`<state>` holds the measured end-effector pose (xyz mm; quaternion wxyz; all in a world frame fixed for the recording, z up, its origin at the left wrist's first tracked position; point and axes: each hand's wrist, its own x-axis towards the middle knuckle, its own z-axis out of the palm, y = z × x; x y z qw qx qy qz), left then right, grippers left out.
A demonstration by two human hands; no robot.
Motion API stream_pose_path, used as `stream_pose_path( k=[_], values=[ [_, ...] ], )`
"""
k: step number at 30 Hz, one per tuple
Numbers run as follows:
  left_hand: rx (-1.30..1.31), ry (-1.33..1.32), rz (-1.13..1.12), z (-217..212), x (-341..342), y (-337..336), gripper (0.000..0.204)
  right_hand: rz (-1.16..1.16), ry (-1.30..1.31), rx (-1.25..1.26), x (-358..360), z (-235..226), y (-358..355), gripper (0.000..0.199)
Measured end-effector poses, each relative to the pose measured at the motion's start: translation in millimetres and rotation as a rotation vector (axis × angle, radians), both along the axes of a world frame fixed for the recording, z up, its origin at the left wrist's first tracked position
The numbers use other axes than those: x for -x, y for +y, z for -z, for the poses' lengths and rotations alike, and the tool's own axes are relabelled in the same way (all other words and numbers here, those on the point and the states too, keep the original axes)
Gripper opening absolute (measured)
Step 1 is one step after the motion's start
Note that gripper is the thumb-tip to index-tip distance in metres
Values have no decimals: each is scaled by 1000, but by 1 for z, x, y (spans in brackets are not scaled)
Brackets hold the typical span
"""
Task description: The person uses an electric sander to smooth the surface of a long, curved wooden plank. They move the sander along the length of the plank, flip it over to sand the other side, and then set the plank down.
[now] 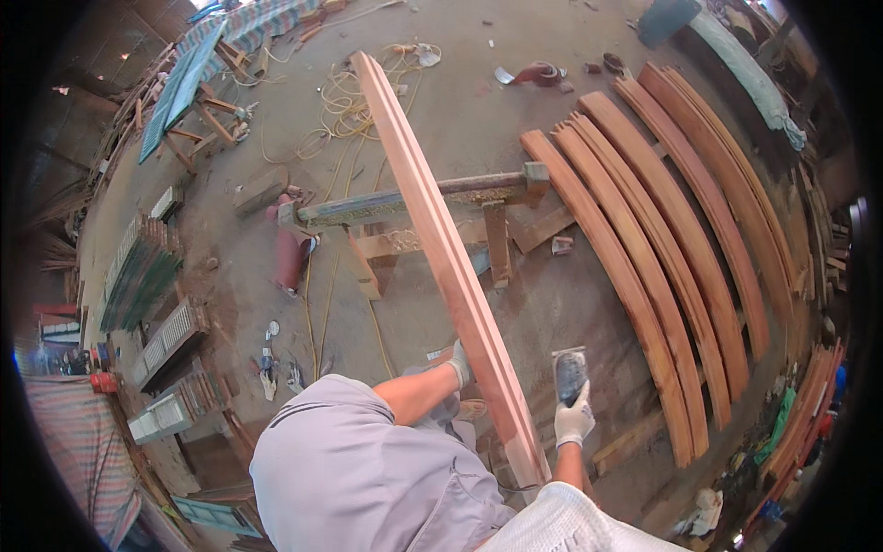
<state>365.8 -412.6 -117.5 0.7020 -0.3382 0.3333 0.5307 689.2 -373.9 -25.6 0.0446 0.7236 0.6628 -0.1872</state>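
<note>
A long reddish-brown wooden beam [425, 198], grooved along its length, slants from the upper middle down to my front. My left hand [460, 364], in a pale glove, is closed at the beam's left side near its lower part; most of its fingers are hidden by the wood. To the right of the beam, my gloved right hand [575, 421] is wrapped round a flat, dark, roughly rectangular hand tool [571, 377] with a pale far edge. The tool is held apart from the beam. A low wooden trestle [368, 208] crosses under the beam's middle.
Several curved wooden pieces [635, 267] lie side by side on the right. Yellow cable [345, 115] is coiled on the floor beyond the trestle. Dark red rolls [292, 258] lie at its left end. Slatted panels [143, 271] are stacked at left, near a blue panel [179, 92] on supports.
</note>
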Motion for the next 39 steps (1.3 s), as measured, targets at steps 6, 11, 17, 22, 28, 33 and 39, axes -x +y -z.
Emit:
stream_pose_path(
  k=[6,11,17,22,28,33,39],
  values=[
    [98,104,82,15,-14,17,71,-136,-14,192,9,18,-3,97],
    [127,186,-82,-30,-34,42,67,-10,65,134,7,30,-27,97],
    [79,417,-23,-34,-4,21,45,65,226,-168,11,-5,-35,91],
    [6,706,456,-40,10,-29,30,292,672,-314,1,-126,-51,78],
    [-404,827,835,-60,19,-125,24,685,711,-408,-21,-177,-139,64],
    [-952,1111,1345,-50,-9,-136,24,1207,678,-830,-25,-177,-248,65],
    [-1607,1061,1662,-154,-153,-99,30,1475,135,-843,-62,-136,-327,86]
  ],
)
